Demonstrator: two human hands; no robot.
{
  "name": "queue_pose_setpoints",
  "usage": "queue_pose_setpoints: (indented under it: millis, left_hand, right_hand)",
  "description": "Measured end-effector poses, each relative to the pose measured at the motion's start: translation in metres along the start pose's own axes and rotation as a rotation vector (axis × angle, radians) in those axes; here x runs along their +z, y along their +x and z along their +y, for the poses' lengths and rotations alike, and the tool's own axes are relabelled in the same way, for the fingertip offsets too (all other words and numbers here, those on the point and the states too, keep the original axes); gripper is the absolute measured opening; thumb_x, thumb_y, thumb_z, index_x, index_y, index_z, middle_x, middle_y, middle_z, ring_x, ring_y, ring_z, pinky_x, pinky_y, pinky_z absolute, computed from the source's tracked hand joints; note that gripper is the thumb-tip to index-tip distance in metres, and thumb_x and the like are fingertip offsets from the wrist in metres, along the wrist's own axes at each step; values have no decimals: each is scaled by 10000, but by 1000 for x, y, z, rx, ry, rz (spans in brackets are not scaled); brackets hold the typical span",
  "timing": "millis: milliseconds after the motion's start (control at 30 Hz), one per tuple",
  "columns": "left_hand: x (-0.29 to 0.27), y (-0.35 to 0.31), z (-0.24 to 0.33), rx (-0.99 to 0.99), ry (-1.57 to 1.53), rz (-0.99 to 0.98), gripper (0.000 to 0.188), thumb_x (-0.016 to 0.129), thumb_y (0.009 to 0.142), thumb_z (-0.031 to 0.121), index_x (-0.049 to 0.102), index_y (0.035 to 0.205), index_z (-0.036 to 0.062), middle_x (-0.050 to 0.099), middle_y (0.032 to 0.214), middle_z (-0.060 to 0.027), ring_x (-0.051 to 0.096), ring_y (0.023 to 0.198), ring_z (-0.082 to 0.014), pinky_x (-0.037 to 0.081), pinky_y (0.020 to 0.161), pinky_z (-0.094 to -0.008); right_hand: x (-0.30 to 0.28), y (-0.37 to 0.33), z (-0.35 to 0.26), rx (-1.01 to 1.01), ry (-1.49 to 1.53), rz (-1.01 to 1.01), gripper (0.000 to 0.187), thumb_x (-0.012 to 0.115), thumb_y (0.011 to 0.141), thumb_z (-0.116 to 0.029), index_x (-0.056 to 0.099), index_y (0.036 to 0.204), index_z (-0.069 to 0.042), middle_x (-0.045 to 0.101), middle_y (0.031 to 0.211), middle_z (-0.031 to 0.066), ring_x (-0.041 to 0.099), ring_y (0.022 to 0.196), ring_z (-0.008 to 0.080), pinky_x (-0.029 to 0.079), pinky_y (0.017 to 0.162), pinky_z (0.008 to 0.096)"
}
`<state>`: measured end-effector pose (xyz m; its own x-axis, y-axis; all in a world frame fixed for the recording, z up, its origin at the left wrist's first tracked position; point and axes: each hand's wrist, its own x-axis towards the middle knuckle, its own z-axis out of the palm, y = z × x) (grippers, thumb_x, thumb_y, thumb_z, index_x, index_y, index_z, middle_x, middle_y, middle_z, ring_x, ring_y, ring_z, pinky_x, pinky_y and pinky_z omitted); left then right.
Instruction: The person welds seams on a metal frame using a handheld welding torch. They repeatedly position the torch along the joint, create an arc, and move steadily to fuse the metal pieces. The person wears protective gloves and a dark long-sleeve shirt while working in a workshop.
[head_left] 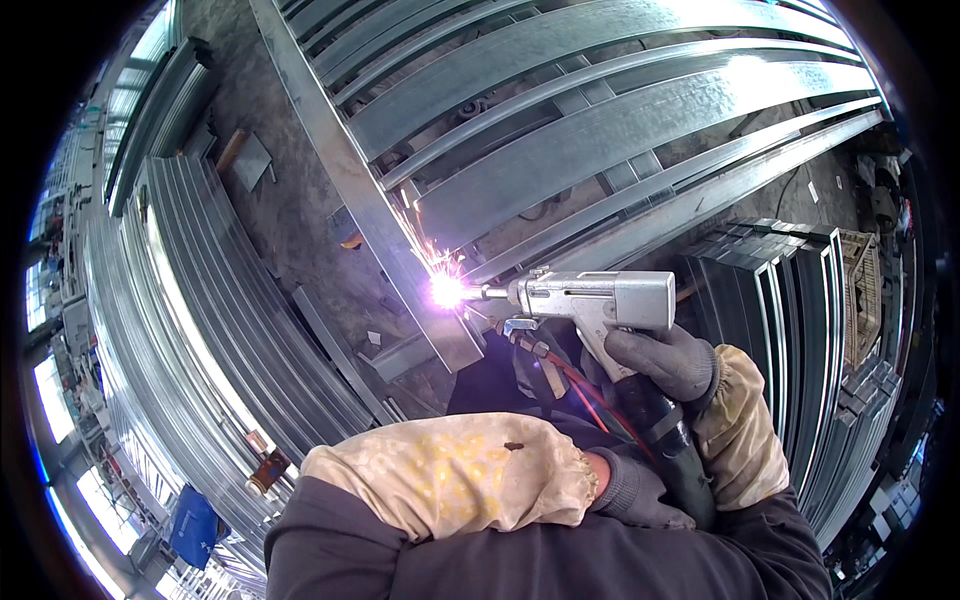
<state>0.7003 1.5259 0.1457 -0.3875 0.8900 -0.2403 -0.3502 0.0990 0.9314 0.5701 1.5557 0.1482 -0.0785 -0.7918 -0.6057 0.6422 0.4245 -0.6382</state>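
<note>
My right hand [665, 360], in a grey glove, is closed round the handle of a silver pistol-shaped welding gun [600, 297]. The gun's nozzle points left at a steel frame [375, 215], where a bright pinkish-white arc [447, 290] throws sparks up and to the left. From the handle a thick black hose [665, 430] runs down toward my body. My left hand [640, 495], also gloved in grey, lies low in front of my body against this hose; its fingers are mostly hidden. Pale patterned sleeve covers [460, 475] wrap both forearms.
Long metal bars [560, 175] cross the frame to the upper right. Stacked steel profiles [220, 290] lie along the left. Dark rectangular tubes [760, 290] are piled at the right. A blue bag-like thing [195, 527] is at the lower left. Red cables [590, 400] hang below the gun.
</note>
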Motion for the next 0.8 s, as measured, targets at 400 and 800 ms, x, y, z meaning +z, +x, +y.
queue_pose_setpoints:
  millis: [400,800]
  left_hand:
    - [1,3,0,-127,6,-112,583,464,866,583,597,1221,140,609,1190,-153,543,1134,-315,378,1016,-384]
    - [14,10,-7,-77,0,-64,547,483,870,553,606,1205,139,637,1122,-144,573,1080,-300,408,979,-377]
  right_hand:
    - [4,-6,-1,-9,-32,67,344,545,933,-227,538,1181,11,591,974,34,523,877,98,445,769,264]
    - [4,-9,4,23,-22,44,339,551,931,-272,553,1141,-7,606,938,48,554,836,111,457,735,262]
